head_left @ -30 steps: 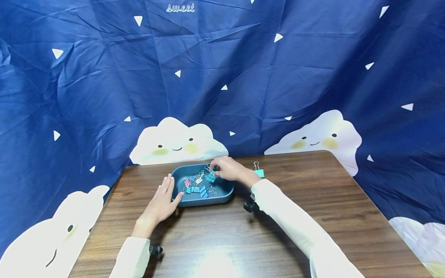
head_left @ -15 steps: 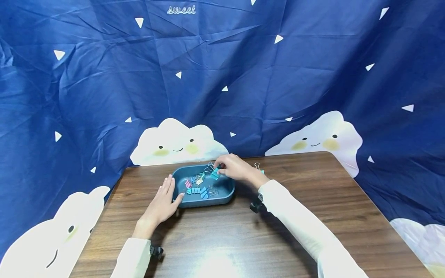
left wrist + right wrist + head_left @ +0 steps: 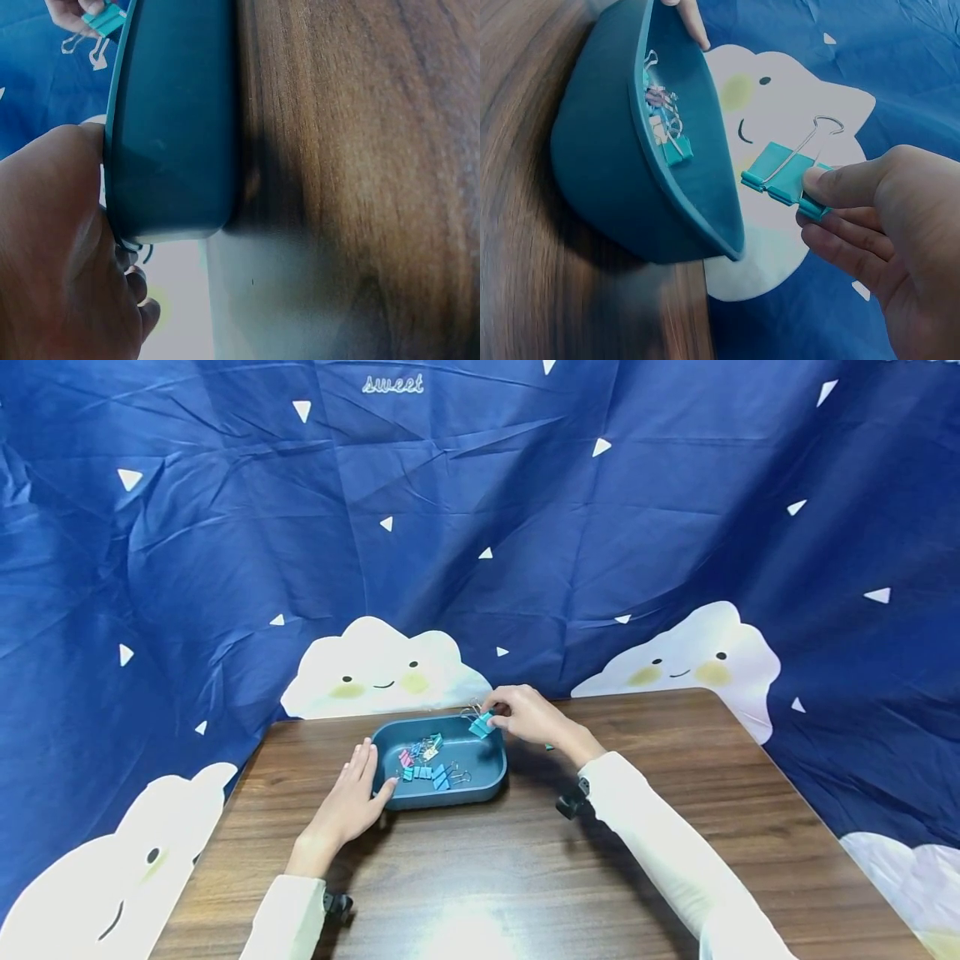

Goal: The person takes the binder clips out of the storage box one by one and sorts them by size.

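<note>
My right hand [image 3: 531, 717] pinches a large teal binder clip [image 3: 780, 171] between thumb and fingers, above the right end of a dark blue-green tray [image 3: 472, 795]. The clip's wire handles point away from the palm in the head view. My left hand [image 3: 345, 810] rests on the tray's left end, fingers straight along the rim and thumb at the near corner. Inside the tray lie several smaller binder clips: a pink clip [image 3: 406, 759], a yellow clip [image 3: 431, 752], and a blue clip [image 3: 441, 777] with its handles out, among others.
Another teal clip [image 3: 549, 747] lies on the wooden table [image 3: 480, 868] to the right of the tray, mostly hidden behind my right hand and wrist. A blue cloth [image 3: 450, 527] with cloud prints hangs behind the table's far edge.
My right hand has lifted the large teal clip from inside the tray and moved right and slightly up with it. The left hand has stayed on the tray's rim.
</note>
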`<state>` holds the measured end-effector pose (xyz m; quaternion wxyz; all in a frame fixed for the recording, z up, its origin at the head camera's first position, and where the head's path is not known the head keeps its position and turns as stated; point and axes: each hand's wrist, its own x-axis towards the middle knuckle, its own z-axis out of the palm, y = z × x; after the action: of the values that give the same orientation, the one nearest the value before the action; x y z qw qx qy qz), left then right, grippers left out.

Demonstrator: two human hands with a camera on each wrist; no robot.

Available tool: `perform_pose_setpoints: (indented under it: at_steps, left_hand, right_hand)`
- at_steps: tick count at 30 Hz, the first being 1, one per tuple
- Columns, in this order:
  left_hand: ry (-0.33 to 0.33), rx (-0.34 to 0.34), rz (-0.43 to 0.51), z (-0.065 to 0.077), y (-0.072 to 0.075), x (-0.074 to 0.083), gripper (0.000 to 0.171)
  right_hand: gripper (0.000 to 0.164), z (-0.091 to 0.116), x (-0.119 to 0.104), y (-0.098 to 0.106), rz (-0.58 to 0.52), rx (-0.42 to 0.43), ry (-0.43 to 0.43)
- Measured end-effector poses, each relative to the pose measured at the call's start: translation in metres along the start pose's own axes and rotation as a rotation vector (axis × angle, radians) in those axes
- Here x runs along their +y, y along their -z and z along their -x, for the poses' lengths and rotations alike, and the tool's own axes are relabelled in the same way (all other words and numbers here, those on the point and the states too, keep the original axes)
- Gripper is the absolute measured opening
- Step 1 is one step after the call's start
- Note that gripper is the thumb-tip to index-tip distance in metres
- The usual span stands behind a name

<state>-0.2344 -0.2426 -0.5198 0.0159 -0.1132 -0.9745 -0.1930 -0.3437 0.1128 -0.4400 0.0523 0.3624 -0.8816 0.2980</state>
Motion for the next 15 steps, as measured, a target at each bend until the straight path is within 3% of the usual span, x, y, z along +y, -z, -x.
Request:
perform_pose_setpoints:
  at_steps: [15]
  left_hand:
    - [0.010, -0.008, 0.010, 0.001, 0.002, 0.001, 0.084]
  right_hand:
    - [0.017, 0.025, 0.021, 0.029, -0.027, 0.102, -0.122]
